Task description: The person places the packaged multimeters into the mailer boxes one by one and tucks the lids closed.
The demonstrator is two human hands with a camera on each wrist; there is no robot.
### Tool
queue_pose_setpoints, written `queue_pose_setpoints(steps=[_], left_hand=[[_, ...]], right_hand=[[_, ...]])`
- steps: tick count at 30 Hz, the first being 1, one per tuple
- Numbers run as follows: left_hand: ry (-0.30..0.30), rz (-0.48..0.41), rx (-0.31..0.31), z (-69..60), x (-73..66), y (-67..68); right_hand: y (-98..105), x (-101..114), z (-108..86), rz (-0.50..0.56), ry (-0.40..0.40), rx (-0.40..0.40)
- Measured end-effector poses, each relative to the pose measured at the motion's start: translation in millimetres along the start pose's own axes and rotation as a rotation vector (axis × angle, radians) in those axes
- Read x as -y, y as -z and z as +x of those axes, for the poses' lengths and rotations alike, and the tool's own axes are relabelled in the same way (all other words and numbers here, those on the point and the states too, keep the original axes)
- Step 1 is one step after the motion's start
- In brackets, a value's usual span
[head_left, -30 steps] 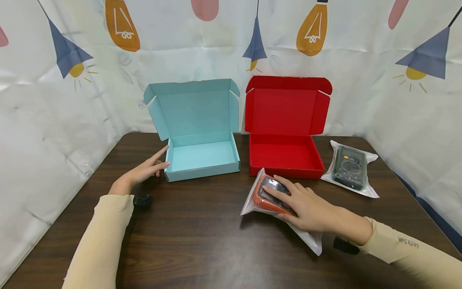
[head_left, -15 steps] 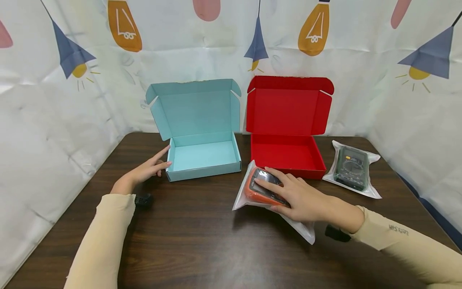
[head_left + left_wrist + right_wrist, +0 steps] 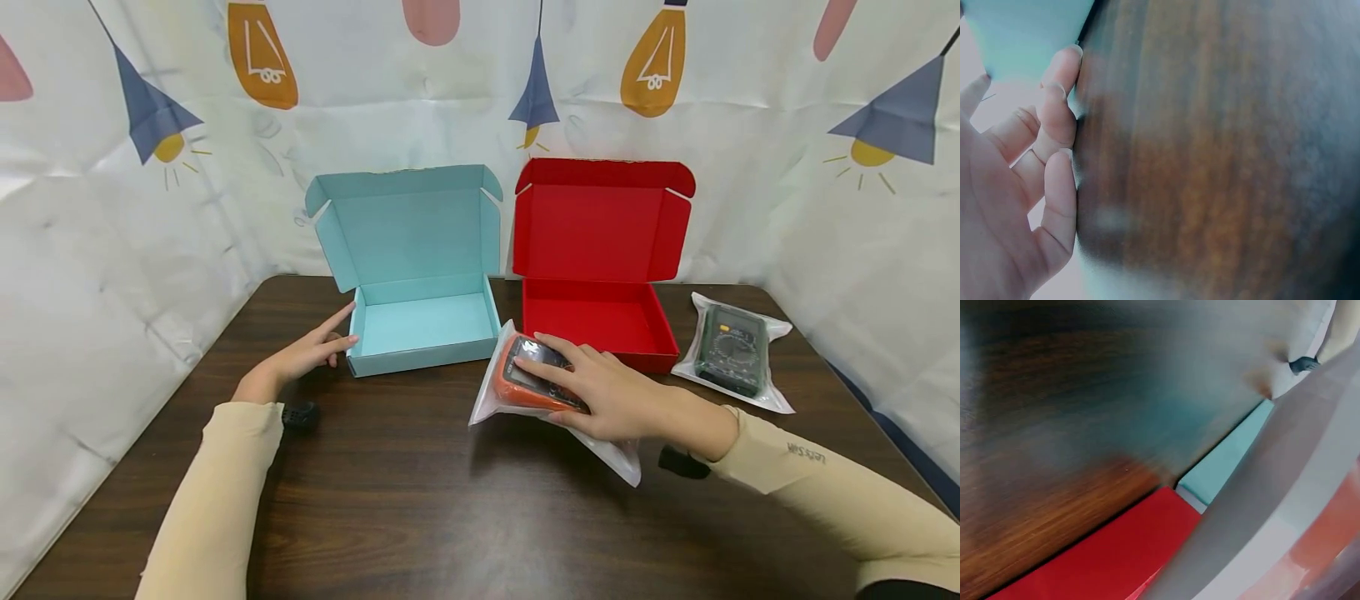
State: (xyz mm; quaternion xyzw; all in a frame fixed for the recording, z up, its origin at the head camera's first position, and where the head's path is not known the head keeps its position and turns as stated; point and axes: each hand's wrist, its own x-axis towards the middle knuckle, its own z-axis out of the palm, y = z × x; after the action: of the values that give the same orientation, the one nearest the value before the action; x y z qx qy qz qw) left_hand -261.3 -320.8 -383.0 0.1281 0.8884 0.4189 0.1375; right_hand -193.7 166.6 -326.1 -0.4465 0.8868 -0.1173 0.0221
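The right hand (image 3: 611,392) holds the orange multimeter (image 3: 510,382), which is sealed in a clear bag (image 3: 486,407). Fingers lie across the meter's face and the thumb is along its near side. The meter is tilted, display up, and held above the tabletop (image 3: 390,500), right of center, with its shadow below. One bag corner points toward the near edge.

The left hand (image 3: 300,354) is partly spread near the left edge, with the index finger and thumb extended. Their tips are at the left wall of the light blue box (image 3: 427,321); the other fingers are bent. The left wrist view is blurred.

The light blue box is at the far edge, left of center, lid raised. The red box (image 3: 592,312) is beside it at the far edge, right of center, lid also raised. The green multimeter (image 3: 731,346), in its own clear bag, lies face up near the far right corner, right of the red box. A printed cloth (image 3: 420,125) hangs behind the far edge.
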Motion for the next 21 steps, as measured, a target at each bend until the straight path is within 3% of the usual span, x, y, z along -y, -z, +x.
queue_pose_setpoints(steps=[7,21], left_hand=[[-0.004,-0.006,0.004,0.0,1.0,0.3],[-0.007,-0.020,0.007,-1.9,-2.9,0.2]], right_hand=[[0,2,16.1,0.018,0.021,-0.003],[7,1,53.1,0.020,0.152,-0.022]])
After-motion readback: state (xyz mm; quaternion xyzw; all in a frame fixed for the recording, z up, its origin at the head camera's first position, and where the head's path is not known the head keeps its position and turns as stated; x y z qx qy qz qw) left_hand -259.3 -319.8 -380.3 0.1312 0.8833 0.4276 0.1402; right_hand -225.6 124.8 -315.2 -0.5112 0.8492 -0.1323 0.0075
